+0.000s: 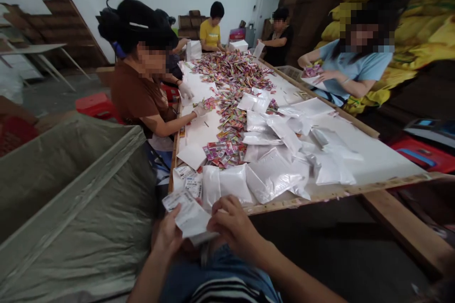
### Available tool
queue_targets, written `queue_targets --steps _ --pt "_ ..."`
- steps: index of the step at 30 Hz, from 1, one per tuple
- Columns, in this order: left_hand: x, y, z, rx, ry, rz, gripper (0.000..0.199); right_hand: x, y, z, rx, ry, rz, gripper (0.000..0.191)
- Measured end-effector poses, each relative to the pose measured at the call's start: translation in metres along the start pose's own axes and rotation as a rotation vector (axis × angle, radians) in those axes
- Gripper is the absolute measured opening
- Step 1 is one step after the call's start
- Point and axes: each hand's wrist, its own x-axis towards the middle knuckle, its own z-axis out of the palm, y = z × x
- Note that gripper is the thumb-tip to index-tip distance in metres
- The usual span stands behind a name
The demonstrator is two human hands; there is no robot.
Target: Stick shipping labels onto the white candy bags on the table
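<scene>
In front of my lap is a white mailing bag [194, 218] with a printed label on its upper left part. My left hand [168, 233] grips its left edge, thumb on top. At the right edge, the bent fingers of my right hand [229, 222] are closed on the bag. Just beyond it, printed barcode labels [193, 186] lie at the table corner. Filled white bags [232, 184] lie along the near table edge, right of the labels. Behind them spreads a heap of small colourful packets [231, 120].
The long white table [377, 158] has a wooden rim. A big grey-green sack bin [117, 208] stands at my left. Co-workers sit along both sides and the far end; one gloved hand [201, 110] touches packets. Red stools [97, 105] and stacked yellow sacks [419, 28] stand around.
</scene>
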Motion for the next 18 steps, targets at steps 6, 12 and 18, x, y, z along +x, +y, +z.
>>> queue_targets --steps 6,12,18 --pt "0.009 0.026 -0.037 -0.030 0.232 0.337 0.036 0.051 0.047 -0.043 0.361 0.542 0.336 0.023" --pt "-0.001 0.036 -0.066 0.047 0.299 0.437 0.031 0.067 0.100 -0.046 0.432 0.556 0.458 0.029" --pt "-0.014 0.036 -0.065 0.149 0.325 0.399 0.027 0.067 0.140 -0.030 -0.033 0.194 0.501 0.017"
